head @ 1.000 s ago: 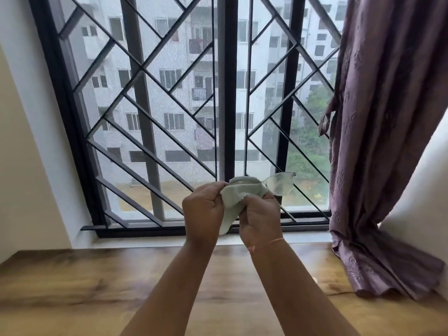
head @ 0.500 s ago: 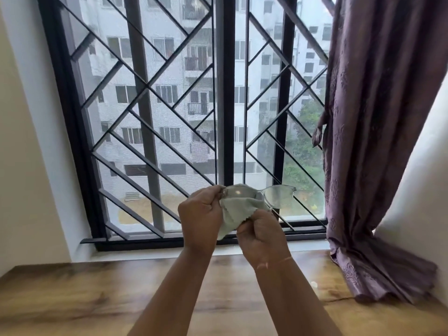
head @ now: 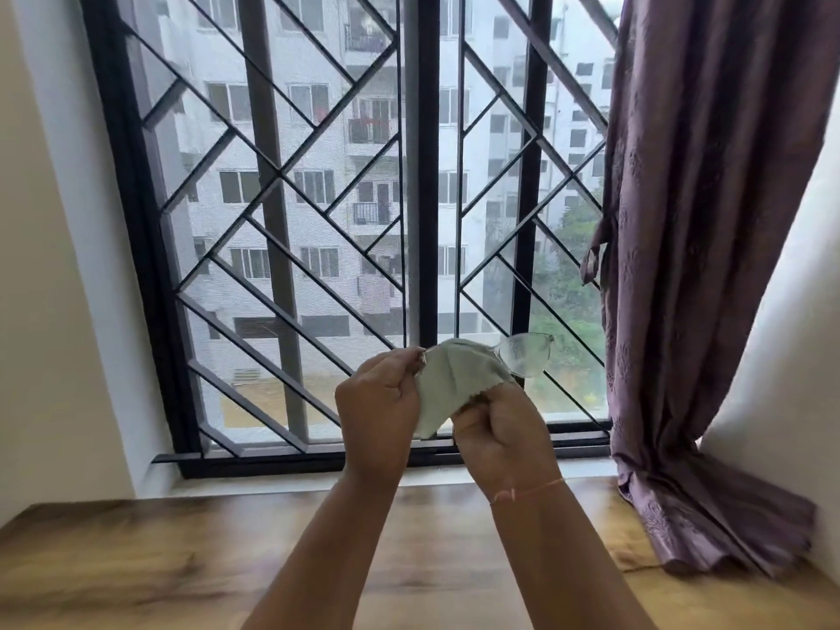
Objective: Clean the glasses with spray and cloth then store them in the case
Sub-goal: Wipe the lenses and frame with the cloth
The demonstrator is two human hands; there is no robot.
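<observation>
I hold a pair of clear-lensed glasses (head: 527, 353) up in front of the window. A pale green cloth (head: 447, 379) covers the left lens; only the right lens shows bare. My left hand (head: 379, 402) pinches the left end of the frame. My right hand (head: 502, 431) grips the cloth from below and presses it on the covered lens. Neither the spray nor the case is in view.
A wooden tabletop (head: 182, 566) lies below my arms. Behind it is a black-framed window with a diagonal metal grille (head: 291, 211). A purple curtain (head: 695, 266) hangs at the right and pools on the table's right end.
The view has tilted slightly, so my hands sit a bit lower against the window. The cloth has spread wider over the left lens. Both hands keep their grip.
</observation>
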